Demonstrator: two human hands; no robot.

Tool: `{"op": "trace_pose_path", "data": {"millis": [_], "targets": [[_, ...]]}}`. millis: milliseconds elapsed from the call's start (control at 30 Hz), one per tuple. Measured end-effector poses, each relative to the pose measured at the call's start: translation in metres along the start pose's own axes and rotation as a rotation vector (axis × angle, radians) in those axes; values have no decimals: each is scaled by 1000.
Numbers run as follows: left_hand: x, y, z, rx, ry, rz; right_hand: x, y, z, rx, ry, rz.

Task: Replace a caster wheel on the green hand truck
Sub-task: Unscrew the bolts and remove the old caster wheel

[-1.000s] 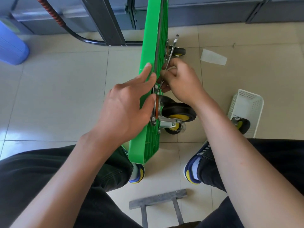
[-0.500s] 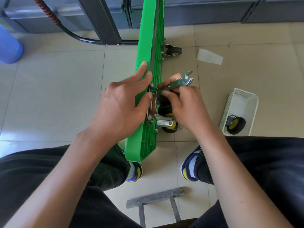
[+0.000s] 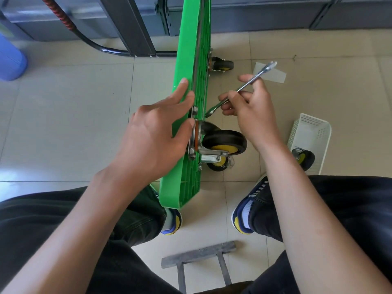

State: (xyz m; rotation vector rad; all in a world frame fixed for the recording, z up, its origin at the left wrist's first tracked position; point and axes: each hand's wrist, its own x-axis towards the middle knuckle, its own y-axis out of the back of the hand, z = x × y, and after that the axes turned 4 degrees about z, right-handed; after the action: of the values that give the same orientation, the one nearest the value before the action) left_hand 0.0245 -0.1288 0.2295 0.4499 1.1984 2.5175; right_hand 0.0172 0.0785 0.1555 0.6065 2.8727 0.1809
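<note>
Two hands on the job — my left hand (image 3: 152,136) rests flat, fingers straight, against the green hand truck (image 3: 186,128), which stands on edge on the tile floor (image 3: 63,124) between my shoes. My right hand (image 3: 250,111) pinches a wrench (image 3: 239,89), its lower end at the bolt just above the caster wheel (image 3: 224,141). Spare caster (image 3: 303,159) sits in a white basket (image 3: 311,132) — off to the right.
</note>
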Motion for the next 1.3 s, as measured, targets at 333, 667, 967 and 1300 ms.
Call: {"op": "trace_pose_path", "data": {"millis": [333, 667, 967, 1300], "targets": [[1, -1, -2, 12, -3, 7, 51, -18, 17, 107, -527, -197], [1, -3, -4, -7, -20, 37, 55, -31, 17, 44, -648, -297], [1, -2, -2, -11, -12, 8, 57, -31, 23, 168, -706, -252], [1, -2, -3, 0, -11, 10, 52, -38, 14, 112, -662, -343]]}}
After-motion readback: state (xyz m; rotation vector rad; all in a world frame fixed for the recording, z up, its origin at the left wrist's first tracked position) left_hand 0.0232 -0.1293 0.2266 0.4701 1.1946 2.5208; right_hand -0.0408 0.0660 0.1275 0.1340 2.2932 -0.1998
